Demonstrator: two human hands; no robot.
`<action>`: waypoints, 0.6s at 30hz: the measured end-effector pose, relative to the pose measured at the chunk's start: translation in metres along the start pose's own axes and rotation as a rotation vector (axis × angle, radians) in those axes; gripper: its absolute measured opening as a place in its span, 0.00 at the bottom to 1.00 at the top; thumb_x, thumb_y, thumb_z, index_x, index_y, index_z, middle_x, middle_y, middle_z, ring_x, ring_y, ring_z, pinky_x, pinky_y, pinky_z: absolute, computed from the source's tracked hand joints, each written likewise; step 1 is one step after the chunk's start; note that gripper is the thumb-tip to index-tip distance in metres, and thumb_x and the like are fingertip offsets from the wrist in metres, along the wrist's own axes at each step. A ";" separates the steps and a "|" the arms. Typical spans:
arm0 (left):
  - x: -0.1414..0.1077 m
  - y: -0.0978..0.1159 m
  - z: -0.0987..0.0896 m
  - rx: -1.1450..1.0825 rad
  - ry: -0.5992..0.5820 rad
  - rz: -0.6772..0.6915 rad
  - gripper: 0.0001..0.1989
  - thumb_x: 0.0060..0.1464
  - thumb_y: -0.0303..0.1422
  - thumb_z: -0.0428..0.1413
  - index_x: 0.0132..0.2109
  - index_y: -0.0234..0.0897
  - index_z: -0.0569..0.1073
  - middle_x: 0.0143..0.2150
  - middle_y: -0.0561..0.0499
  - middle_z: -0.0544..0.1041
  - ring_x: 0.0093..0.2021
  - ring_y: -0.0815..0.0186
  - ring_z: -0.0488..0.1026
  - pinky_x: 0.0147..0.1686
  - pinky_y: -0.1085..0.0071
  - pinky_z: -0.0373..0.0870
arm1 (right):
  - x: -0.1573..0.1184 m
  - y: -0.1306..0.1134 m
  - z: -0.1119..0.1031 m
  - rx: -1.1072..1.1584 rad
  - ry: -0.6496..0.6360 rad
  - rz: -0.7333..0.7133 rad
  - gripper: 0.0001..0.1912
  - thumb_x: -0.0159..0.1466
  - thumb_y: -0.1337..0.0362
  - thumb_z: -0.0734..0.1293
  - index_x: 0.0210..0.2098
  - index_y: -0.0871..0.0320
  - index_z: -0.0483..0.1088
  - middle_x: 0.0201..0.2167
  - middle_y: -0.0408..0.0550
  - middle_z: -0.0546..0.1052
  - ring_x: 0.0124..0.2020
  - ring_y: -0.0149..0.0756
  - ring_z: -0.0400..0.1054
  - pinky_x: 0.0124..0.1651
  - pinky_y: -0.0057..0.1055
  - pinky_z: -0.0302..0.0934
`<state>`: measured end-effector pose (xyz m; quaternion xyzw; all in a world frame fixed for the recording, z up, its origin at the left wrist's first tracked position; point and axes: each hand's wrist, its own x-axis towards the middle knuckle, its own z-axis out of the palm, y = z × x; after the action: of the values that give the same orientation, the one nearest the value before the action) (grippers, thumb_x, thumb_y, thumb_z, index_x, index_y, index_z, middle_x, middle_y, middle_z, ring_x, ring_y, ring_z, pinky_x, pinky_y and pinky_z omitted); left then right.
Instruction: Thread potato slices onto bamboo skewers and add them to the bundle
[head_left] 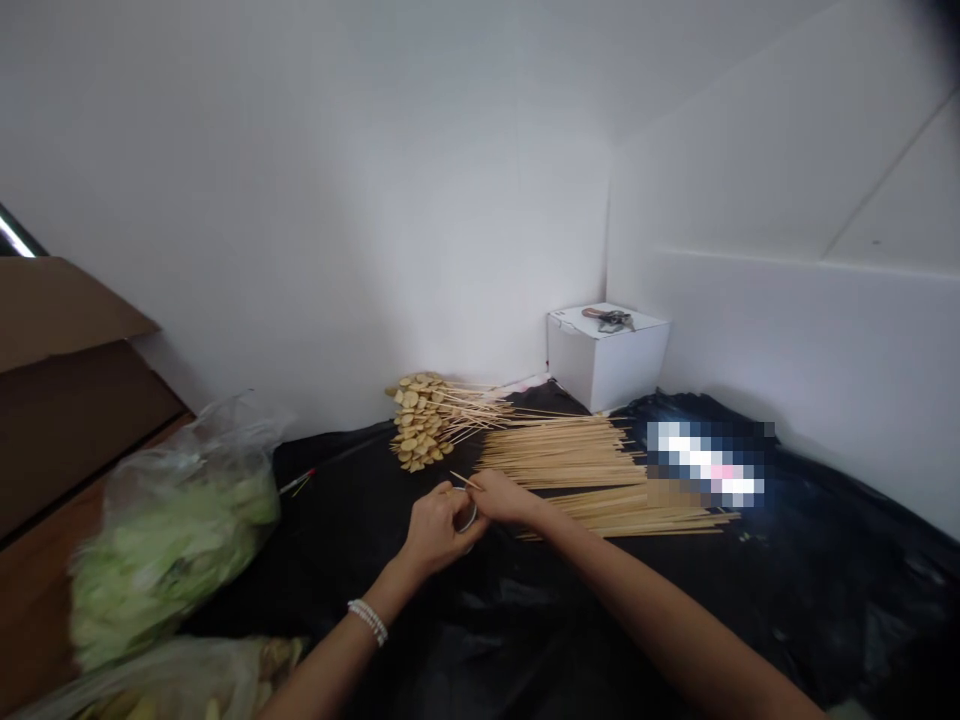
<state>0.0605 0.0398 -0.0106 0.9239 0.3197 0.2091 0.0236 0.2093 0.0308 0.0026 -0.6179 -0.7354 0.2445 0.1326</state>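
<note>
My left hand [435,532], with a beaded bracelet [368,621] on the wrist, is closed around a small white ring-shaped item [468,513], possibly a roll of tape. Touching it from the right, my right hand [501,497] pinches a thin wooden stick [463,480], whose tip points up and left. Just behind both hands lies a bundle of sticks with round, flat yellowish pieces [420,420] on their left ends. Bare wooden sticks [566,455] lie in rows beyond and under my right forearm.
Clear bags of pale green pieces [176,550] and yellowish pieces [172,685] lie at the left, beside a cardboard box [67,420]. Black plastic sheeting [810,580] covers the surface. A white box [626,365] with keys [611,320] stands in the back corner. A pen-like item [298,482] lies left.
</note>
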 end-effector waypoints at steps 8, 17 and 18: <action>-0.008 -0.003 0.005 -0.560 0.428 -0.362 0.22 0.57 0.40 0.47 0.17 0.37 0.60 0.17 0.55 0.59 0.22 0.71 0.57 0.24 0.73 0.54 | -0.008 -0.007 0.001 0.115 0.036 -0.050 0.15 0.63 0.70 0.55 0.33 0.64 0.73 0.25 0.48 0.77 0.27 0.30 0.68 0.30 0.22 0.56; -0.001 -0.056 -0.009 -1.943 0.847 -1.230 0.14 0.58 0.27 0.44 0.23 0.35 0.62 0.17 0.56 0.62 0.15 0.75 0.60 0.15 0.80 0.55 | -0.017 -0.012 -0.001 0.115 0.067 -0.095 0.18 0.66 0.59 0.55 0.31 0.61 0.72 0.25 0.47 0.77 0.27 0.30 0.68 0.30 0.23 0.54; -0.003 -0.060 -0.007 -1.991 0.807 -1.256 0.14 0.58 0.26 0.43 0.24 0.34 0.63 0.19 0.54 0.64 0.17 0.74 0.62 0.15 0.79 0.58 | -0.017 -0.011 -0.002 0.101 0.103 -0.087 0.20 0.67 0.55 0.54 0.32 0.60 0.71 0.28 0.49 0.77 0.30 0.32 0.69 0.32 0.24 0.55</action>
<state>0.0210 0.0858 -0.0163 0.0614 0.3930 0.5818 0.7094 0.2045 0.0138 0.0121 -0.5896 -0.7406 0.2430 0.2117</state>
